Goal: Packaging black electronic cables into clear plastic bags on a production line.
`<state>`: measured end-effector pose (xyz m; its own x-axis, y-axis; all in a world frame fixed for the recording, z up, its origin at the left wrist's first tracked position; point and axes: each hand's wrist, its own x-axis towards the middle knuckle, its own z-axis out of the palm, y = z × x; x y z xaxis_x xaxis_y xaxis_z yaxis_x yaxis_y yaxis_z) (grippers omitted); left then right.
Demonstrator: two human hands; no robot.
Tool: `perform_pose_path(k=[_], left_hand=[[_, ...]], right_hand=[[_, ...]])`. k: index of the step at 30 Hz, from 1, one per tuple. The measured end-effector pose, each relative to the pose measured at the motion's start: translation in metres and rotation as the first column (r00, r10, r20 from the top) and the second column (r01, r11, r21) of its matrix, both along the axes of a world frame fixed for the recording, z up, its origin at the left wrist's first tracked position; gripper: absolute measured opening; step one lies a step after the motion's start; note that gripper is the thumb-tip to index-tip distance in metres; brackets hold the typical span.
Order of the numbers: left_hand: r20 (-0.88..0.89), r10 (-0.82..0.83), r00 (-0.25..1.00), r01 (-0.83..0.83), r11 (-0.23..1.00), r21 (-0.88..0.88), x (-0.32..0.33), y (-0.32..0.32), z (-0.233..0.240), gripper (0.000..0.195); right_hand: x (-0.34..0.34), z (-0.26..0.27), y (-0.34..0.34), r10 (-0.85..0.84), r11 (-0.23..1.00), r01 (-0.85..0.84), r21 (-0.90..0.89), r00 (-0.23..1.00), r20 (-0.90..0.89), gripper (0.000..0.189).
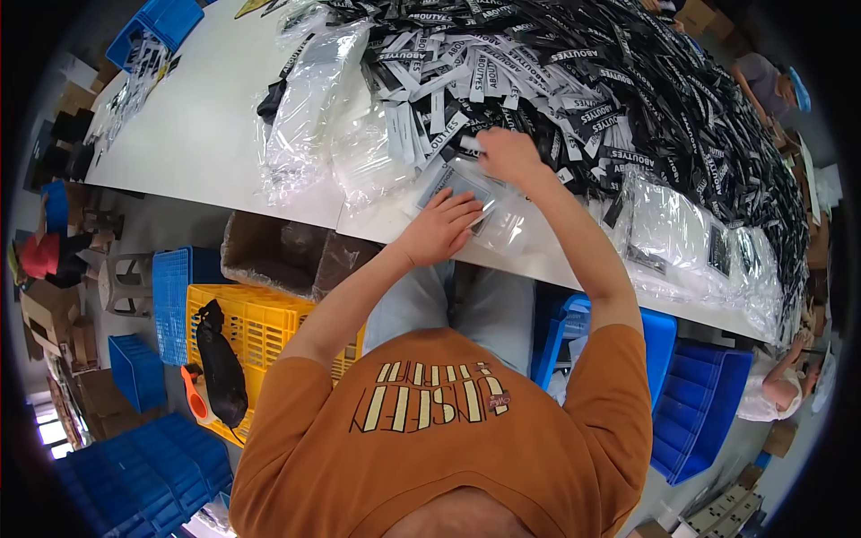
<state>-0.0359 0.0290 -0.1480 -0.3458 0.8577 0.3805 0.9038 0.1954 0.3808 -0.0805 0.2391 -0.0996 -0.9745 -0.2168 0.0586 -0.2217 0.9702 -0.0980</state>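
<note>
My left hand (444, 225) lies with its fingers spread on a clear plastic bag (514, 222) that has a dark printed card (452, 189) in or under it, at the table's front edge. Just beyond, my right hand (508, 156) has bent fingers around one end of a small white packet (471, 144). Past both hands spreads a large heap of black and white printed sachets (599, 81). Stacks of clear plastic bags (309, 114) lie left of the hands, and more clear bags (672, 222) lie to the right.
Under the table edge are an open carton (269, 259), a yellow plastic crate (269, 336) and blue bins (699, 410). A blue basket (161, 23) with sachets stands at the far left of the white table (202, 134). Several people are around the room, one at upper right (767, 84).
</note>
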Motion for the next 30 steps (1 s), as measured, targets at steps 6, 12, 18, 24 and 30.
perform_pose_path(k=[6, 12, 18, 24, 30], left_hand=[[0.446, 0.228, 0.865, -0.327, 0.932, 0.156, -0.007, -0.006, -0.007, 0.021], [0.916, 0.164, 0.367, -0.778, 0.593, 0.206, -0.021, 0.021, 0.02, 0.03], [0.409, 0.367, 0.836, -0.546, 0.64, 0.541, 0.007, 0.014, 0.083, 0.017], [-0.363, 0.128, 0.923, 0.01, 0.935, 0.355, 0.015, -0.006, 0.099, 0.037], [0.364, 0.189, 0.912, -0.325, 0.875, 0.359, 0.045, -0.006, 0.084, 0.024]], right_hand=[[0.045, 0.049, 0.004, -0.464, 0.498, 0.051, -0.865, 0.859, -0.216, 0.016], [0.106, -0.037, -0.034, -0.477, 0.476, -0.162, -0.864, 0.778, -0.409, 0.016], [0.099, -0.008, -0.041, -0.47, 0.42, -0.068, -0.905, 0.837, -0.281, 0.019], [0.118, 0.032, -0.043, -0.138, -0.321, 0.219, -0.921, 0.952, 0.275, 0.018], [0.125, 0.046, -0.049, -0.172, 0.02, 0.359, -0.933, 0.921, 0.351, 0.014]])
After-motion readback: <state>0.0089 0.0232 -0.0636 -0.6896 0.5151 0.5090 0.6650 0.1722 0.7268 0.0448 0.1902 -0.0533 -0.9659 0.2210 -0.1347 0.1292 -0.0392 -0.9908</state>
